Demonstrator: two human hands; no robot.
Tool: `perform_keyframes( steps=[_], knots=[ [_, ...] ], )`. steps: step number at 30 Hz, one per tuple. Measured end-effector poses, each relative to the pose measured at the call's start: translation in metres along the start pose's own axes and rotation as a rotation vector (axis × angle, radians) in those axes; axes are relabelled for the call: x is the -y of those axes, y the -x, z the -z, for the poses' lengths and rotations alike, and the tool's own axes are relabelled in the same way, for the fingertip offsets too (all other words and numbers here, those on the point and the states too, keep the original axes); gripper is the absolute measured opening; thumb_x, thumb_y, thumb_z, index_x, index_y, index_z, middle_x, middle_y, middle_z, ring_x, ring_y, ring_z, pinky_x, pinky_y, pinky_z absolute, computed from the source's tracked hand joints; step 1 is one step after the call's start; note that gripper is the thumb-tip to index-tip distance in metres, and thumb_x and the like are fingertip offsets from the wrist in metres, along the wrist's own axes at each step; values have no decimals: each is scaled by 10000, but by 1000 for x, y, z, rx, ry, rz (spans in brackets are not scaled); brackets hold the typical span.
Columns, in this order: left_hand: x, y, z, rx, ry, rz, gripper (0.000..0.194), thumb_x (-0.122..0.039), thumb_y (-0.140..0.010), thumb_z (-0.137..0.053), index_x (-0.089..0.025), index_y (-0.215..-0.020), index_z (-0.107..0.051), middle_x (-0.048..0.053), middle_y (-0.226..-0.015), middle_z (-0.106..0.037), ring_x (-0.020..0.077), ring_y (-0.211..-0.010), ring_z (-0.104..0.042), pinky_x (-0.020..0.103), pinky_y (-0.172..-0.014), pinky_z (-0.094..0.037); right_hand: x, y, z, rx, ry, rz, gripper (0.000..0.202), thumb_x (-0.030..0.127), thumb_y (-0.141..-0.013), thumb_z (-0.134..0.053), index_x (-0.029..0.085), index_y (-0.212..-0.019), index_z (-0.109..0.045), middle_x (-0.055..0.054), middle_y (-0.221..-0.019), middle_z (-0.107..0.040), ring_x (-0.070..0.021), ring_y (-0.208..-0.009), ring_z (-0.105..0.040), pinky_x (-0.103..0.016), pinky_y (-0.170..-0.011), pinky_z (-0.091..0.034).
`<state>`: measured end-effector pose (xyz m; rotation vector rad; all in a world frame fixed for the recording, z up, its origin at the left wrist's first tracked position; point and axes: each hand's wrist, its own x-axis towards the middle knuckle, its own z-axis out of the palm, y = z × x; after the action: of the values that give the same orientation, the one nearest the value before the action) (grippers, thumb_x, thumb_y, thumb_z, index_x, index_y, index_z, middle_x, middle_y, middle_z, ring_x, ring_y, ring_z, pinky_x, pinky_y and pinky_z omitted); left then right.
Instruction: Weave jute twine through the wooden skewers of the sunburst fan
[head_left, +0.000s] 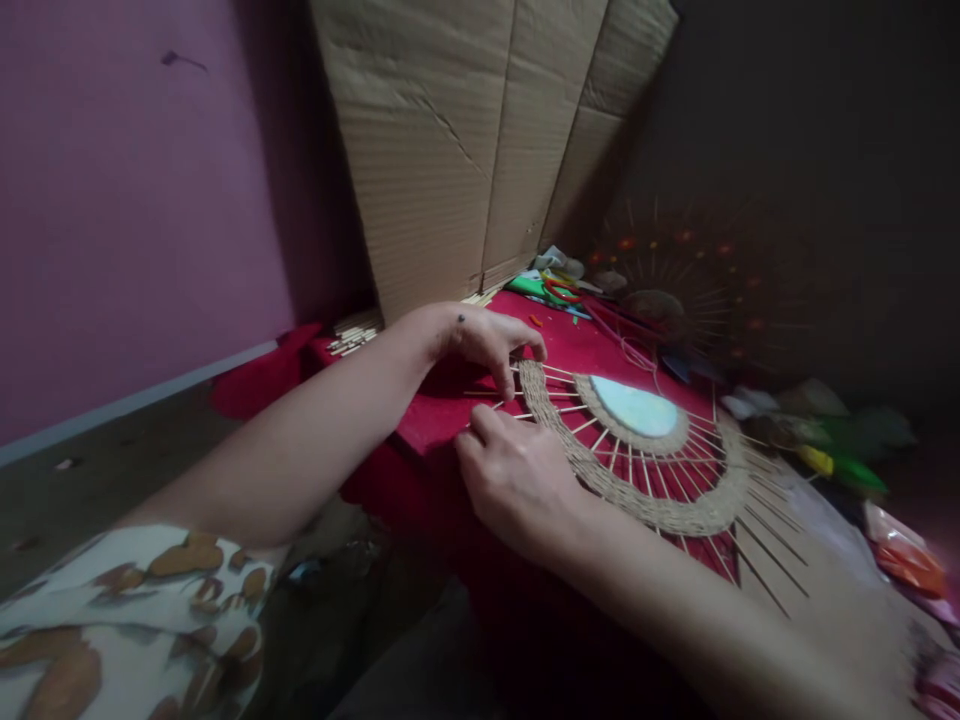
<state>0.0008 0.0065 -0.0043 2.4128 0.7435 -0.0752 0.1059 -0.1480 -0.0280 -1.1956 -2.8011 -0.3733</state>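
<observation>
A half-round woven piece [645, 500] lies on the red cloth, with thin sticks fanning out from a pale blue centre [637, 408] through a band of braided tan cord. My left hand [487, 340] curls over the band's left end, thumb and index finger bent around the sticks and cord there. Just below it, my right hand [517, 475] is closed, its fingertips pinched at the outer end of a thin stick. Part of the pinch is hidden behind the knuckles. The right forearm covers some of the lower sticks.
A large cardboard sheet [442, 150] stands behind the red cloth [427, 425]. A bundle of sticks [352, 335] lies at its left. Red-handled scissors [561, 290] sit at the back. A dim sunburst piece with orange dots [682, 280] leans right, near several plastic packets [904, 555].
</observation>
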Motion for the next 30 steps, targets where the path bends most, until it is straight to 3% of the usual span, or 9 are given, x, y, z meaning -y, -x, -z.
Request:
perform_keyframes(
  steps=[3,8,12,17,20,25,30],
  knots=[
    [2,-1,0,2,6,-8,806,-399,-598,-653,-211,-1345,-414,49,-1183,-595,209,-990,-512,285,-832,-420,-8,16,6,-103,26,84,250,89,-857,-429,147,-706,-620,-68,-717,-604,-153,-581,-523,-278,-479,-259],
    [3,-2,-1,13,30,-13,864,-433,-581,-677,-158,-1355,-411,78,-1186,-594,232,-1020,-505,303,-846,-409,-34,46,17,-227,-68,-113,236,151,-848,-472,150,-679,-638,-50,-680,-609,-131,-548,-522,-261,-491,-341],
    [6,-5,-2,2,37,-22,821,-452,-578,-687,-193,-1316,-437,46,-1114,-604,205,-955,-514,280,-781,-419,-57,66,9,-265,-187,-230,213,172,-866,-503,166,-751,-683,-41,-676,-646,-133,-572,-567,-269,-567,-426],
    [11,-6,-1,-6,32,-23,819,-452,-576,-698,-195,-1309,-438,35,-1051,-612,201,-937,-522,273,-758,-418,-66,80,-2,-261,-236,-296,171,188,-871,-549,178,-877,-719,-53,-807,-701,-151,-690,-635,-267,-633,-470],
    [10,-6,-1,-8,43,-29,818,-486,-595,-686,-179,-1312,-439,49,-1078,-615,206,-953,-532,275,-782,-416,-63,83,-2,-241,-193,-279,217,208,-899,-517,183,-894,-732,-45,-756,-678,-140,-672,-627,-251,-604,-456],
    [1,-1,0,-46,3,26,793,-551,-664,-619,-172,-1334,-429,87,-1220,-578,223,-1052,-524,283,-867,-400,-59,86,0,-220,-62,-226,267,202,-908,-477,185,-908,-743,-29,-666,-632,-126,-573,-584,-236,-495,-366],
    [-10,6,-4,-47,-16,33,816,-481,-678,-646,-218,-1391,-352,87,-1393,-470,236,-1218,-448,300,-980,-351,-55,87,7,-120,-59,-250,273,180,-896,-465,174,-911,-738,-37,-673,-640,-132,-586,-579,-251,-516,-345]
  ],
)
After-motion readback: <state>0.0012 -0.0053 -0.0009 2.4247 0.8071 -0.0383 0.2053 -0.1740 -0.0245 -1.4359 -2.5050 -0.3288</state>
